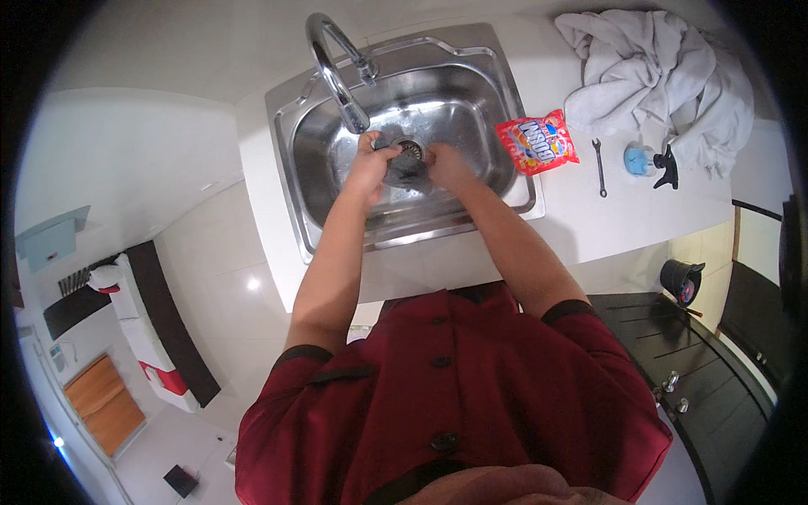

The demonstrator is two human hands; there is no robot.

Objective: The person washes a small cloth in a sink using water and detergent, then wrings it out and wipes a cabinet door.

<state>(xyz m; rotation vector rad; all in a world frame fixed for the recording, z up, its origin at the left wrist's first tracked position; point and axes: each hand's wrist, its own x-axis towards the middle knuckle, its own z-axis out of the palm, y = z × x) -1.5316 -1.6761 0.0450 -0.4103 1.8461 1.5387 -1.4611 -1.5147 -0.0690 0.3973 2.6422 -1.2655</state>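
Over the basin of a stainless steel sink [517, 196], both my hands work close to the drain strainer [411, 149]. A dark grey, thin, flexible-looking piece [404, 172] spans the space between them; blur hides whether it is cloth or a scouring pad. My left hand [369, 167] pinches its left side between thumb and fingers, below the spout of a chrome gooseneck faucet [325, 66]. Curled fingers of my right hand [449, 167] meet its right edge, but motion blur hides their grip.
Right of the sink lie a red detergent packet [538, 142], a combination wrench [599, 168] and a spray bottle with blue liquid [641, 160]. Rumpled white towels [644, 69] cover the counter's back right. A black bucket [680, 281] stands lower right, past the counter [587, 233].
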